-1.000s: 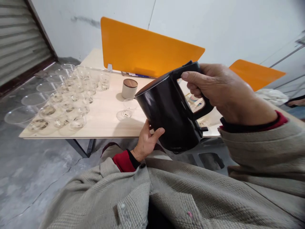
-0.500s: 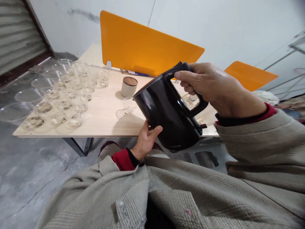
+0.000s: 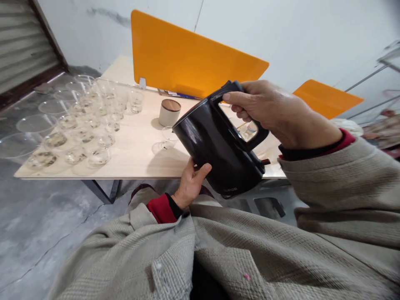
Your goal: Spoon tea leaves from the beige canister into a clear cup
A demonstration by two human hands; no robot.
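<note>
A black electric kettle (image 3: pixel 218 146) is tilted over the table with its spout end down to the left. My right hand (image 3: pixel 262 102) is closed around its handle. Low on the kettle's side, my left hand (image 3: pixel 191 183) steadies the body, its thumb showing in front and its other fingers mostly hidden. Just below the spout stands a clear cup (image 3: pixel 168 143) with a few dark bits at its bottom; the kettle partly covers it. I cannot make out any stream of water. Behind that cup sits a pale canister (image 3: pixel 169 114) with a wooden lid.
Several clear cups (image 3: pixel 93 121) with dark leaf-like bits crowd the table's left side. Orange divider panels (image 3: pixel 187 54) rise along the back edge. A small striped item (image 3: pixel 251 128) shows through the kettle's handle. The table's front edge (image 3: pixel 93 178) runs close to my lap.
The kettle and my right hand have shifted slightly to the left. My left hand stays against the kettle, and the cups look the same.
</note>
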